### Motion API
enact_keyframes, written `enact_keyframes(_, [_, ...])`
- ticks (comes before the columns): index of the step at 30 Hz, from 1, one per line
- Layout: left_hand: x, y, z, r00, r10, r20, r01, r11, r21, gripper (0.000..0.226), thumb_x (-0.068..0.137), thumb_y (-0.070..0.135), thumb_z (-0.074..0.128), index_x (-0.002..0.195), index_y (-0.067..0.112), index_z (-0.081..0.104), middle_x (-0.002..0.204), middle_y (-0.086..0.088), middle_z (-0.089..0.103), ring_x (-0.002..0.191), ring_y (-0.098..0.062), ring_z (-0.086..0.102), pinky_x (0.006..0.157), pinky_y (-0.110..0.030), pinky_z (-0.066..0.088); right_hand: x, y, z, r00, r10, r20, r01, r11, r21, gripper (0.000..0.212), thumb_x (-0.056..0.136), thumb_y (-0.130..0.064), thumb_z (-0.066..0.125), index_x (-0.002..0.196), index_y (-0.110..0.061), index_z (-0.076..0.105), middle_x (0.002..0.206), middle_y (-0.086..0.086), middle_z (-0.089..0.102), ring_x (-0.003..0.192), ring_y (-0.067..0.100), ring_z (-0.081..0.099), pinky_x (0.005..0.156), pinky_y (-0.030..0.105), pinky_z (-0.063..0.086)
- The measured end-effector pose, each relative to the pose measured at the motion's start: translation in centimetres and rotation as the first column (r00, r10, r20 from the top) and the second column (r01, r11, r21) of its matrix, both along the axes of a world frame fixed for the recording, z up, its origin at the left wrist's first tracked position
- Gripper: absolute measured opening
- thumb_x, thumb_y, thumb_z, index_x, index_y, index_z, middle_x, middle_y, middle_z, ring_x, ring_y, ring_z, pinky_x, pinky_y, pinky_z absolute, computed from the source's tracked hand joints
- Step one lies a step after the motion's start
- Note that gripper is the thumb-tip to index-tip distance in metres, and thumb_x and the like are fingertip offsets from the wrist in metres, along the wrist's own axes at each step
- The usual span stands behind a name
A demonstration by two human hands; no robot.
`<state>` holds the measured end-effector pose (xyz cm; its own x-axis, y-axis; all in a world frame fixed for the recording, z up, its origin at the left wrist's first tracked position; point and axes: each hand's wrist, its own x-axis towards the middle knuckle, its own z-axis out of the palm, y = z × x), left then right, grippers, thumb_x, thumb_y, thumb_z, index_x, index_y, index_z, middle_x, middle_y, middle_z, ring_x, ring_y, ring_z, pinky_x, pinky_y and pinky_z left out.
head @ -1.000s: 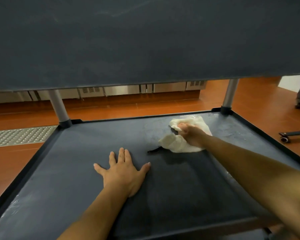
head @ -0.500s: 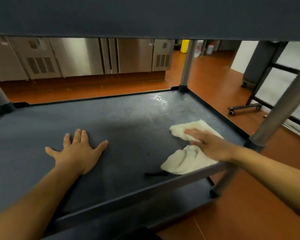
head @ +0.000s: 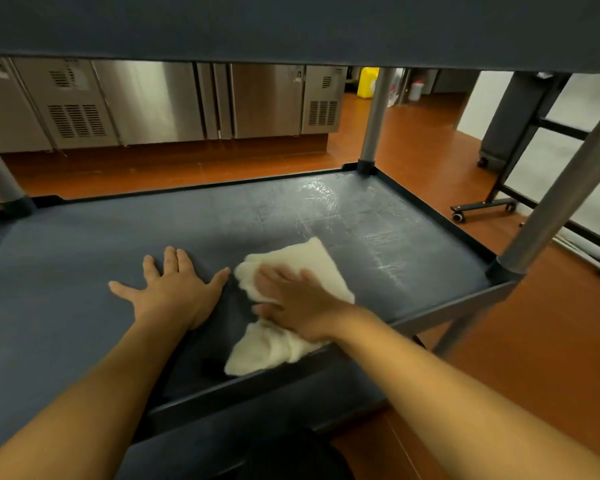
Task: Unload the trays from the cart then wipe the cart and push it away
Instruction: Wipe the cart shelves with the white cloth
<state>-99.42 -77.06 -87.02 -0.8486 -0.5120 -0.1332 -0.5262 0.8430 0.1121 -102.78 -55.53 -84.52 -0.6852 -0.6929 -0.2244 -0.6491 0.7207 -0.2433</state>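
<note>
I look under the cart's upper shelf at its dark grey lower shelf (head: 84,244), which has a raised rim and metal corner posts. A crumpled white cloth (head: 291,268) lies on the shelf near the front edge. My right hand (head: 295,303) presses flat on the cloth with straight fingers. My left hand (head: 174,289) rests palm down with spread fingers on the bare shelf, just left of the cloth. Wet streaks (head: 326,199) shine on the far right part of the shelf. No trays are in view.
Stainless steel cabinets (head: 146,102) line the far wall across an orange floor (head: 413,140). A wheeled black frame (head: 482,206) and a grey wheeled unit (head: 510,123) stand to the right. A yellow container (head: 368,81) sits far back.
My right hand has slid the cloth leftward along the front of the shelf, close to my left hand. Before that it drew the cloth back from the far side. The left hand stayed flat.
</note>
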Motion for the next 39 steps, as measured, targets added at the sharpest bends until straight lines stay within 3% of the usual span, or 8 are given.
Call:
enact_keyframes(8, [0.7, -0.7, 0.2, 1.0, -0.026, -0.009, 0.026, 0.999, 0.019, 0.105, 0.084, 0.09, 0.011, 0.163, 0.023, 0.0, 0.172, 0.004, -0.006, 0.157, -0.029, -0.01, 0.112, -0.08, -0.003, -0.5, 0.8, -0.2, 0.985, 0.17, -0.026, -0.171, 0.985, -0.026, 0.054, 0.111, -0.024, 0.033, 0.163, -0.028, 0.018, 0.171, -0.008, 0.008, 0.157, 0.012, 0.004, 0.126, 0.034, 0.007])
enact_keyframes(13, [0.7, -0.5, 0.2, 0.999, -0.036, -0.01, 0.037, 0.999, 0.012, 0.104, 0.085, 0.089, 0.013, 0.164, 0.022, 0.0, 0.172, 0.005, -0.006, 0.158, -0.029, -0.01, 0.112, -0.08, -0.004, -2.9, 9.9, 1.7, 0.996, 0.018, 0.082, -0.007, 0.992, -0.128, 0.057, 0.103, 0.003, 0.04, 0.151, -0.027, 0.044, 0.155, -0.023, 0.029, 0.15, 0.003, 0.023, 0.108, -0.003, 0.006])
enact_keyframes(16, [0.6, -0.5, 0.1, 0.999, -0.039, -0.018, 0.039, 0.999, 0.015, 0.105, 0.085, 0.09, 0.013, 0.164, 0.022, 0.0, 0.172, 0.004, -0.006, 0.158, -0.029, -0.009, 0.111, -0.081, -0.005, -5.2, 15.7, 2.4, 0.99, -0.138, -0.008, 0.137, 0.99, -0.017, 0.059, 0.103, 0.001, 0.037, 0.148, -0.035, 0.047, 0.151, -0.029, 0.03, 0.146, 0.008, 0.034, 0.105, 0.011, 0.022])
enact_keyframes(19, [0.6, -0.3, 0.2, 0.998, -0.045, -0.039, 0.046, 0.998, 0.043, 0.098, 0.09, 0.084, 0.013, 0.164, 0.02, 0.0, 0.172, 0.003, -0.006, 0.158, -0.03, -0.009, 0.11, -0.081, -0.007, -6.6, 18.5, 2.3, 0.94, -0.334, -0.07, 0.331, 0.942, -0.048, 0.052, 0.106, -0.008, 0.036, 0.148, -0.036, 0.048, 0.151, -0.014, 0.045, 0.13, 0.01, 0.047, 0.095, 0.021, 0.03])
enact_keyframes(23, [0.7, 0.2, 0.4, 0.996, -0.044, -0.078, 0.051, 0.996, 0.079, 0.087, 0.096, 0.074, 0.005, 0.164, 0.019, 0.006, 0.172, 0.004, -0.005, 0.158, -0.028, -0.008, 0.111, -0.08, -0.008, -8.1, 17.7, 0.6, 0.85, -0.511, -0.127, 0.491, 0.856, -0.162, 0.037, 0.109, -0.023, 0.043, 0.143, -0.021, 0.057, 0.128, 0.0, 0.061, 0.116, 0.024, 0.058, 0.093, 0.031, 0.039])
enact_keyframes(27, [0.6, -0.1, 0.1, 0.995, -0.059, -0.08, 0.065, 0.995, 0.077, 0.088, 0.095, 0.075, 0.006, 0.164, 0.02, 0.005, 0.172, 0.003, -0.006, 0.158, -0.027, -0.008, 0.112, -0.079, -0.008, -12.3, 18.8, -1.0, 0.664, -0.653, -0.363, 0.651, 0.744, -0.147, 0.03, 0.101, -0.014, 0.045, 0.109, -0.003, 0.072, 0.101, 0.017, 0.074, 0.097, 0.035, 0.067, 0.091, 0.041, 0.051])
enact_keyframes(32, [0.5, -0.3, 0.2, 0.994, -0.075, -0.084, 0.08, 0.995, 0.056, 0.095, 0.092, 0.08, 0.008, 0.164, 0.018, 0.006, 0.172, 0.002, -0.005, 0.158, -0.029, -0.007, 0.112, -0.079, -0.007, -15.1, 20.6, -1.2, 0.688, -0.677, -0.262, 0.617, 0.736, -0.279, 0.034, 0.107, -0.021, 0.045, 0.123, -0.004, 0.07, 0.117, 0.019, 0.073, 0.107, 0.037, 0.067, 0.097, 0.046, 0.051])
enact_keyframes(39, [-0.4, 0.3, 0.9, 0.994, -0.072, -0.079, 0.076, 0.996, 0.047, 0.096, 0.089, 0.084, 0.014, 0.162, 0.021, 0.014, 0.172, -0.003, 0.001, 0.157, -0.037, -0.004, 0.114, -0.078, -0.003, -16.9, 20.7, -3.0, 0.655, -0.716, -0.242, 0.687, 0.697, -0.204, 0.054, 0.109, -0.042, 0.031, 0.129, -0.003, 0.062, 0.121, 0.02, 0.068, 0.107, 0.036, 0.062, 0.096, 0.046, 0.047])
